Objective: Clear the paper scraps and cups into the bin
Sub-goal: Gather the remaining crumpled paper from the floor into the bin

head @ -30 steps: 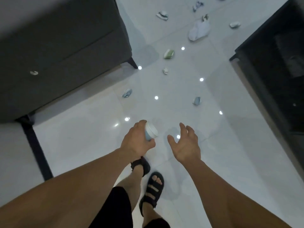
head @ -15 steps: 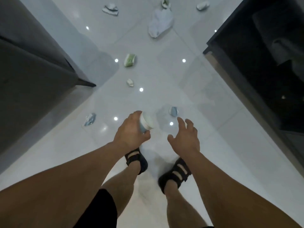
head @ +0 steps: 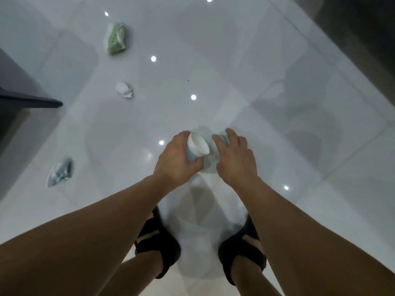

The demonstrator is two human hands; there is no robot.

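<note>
Gripping a paper cup [head: 197, 147] as a catcher, the left hand [head: 177, 161] waited while the right hand [head: 235, 159] closed on a scrap [head: 224, 137] just beside it.

Glossy white tiled floor [head: 235, 60]

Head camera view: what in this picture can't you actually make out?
- Bin: nowhere in the head view.
- Scrap under the right hand: fingers cover all but a bluish bit, so whether it is gripped is unclear.
- Dark furniture: cut off by the left edge.
- Cup in the left hand: print unreadable.
</note>
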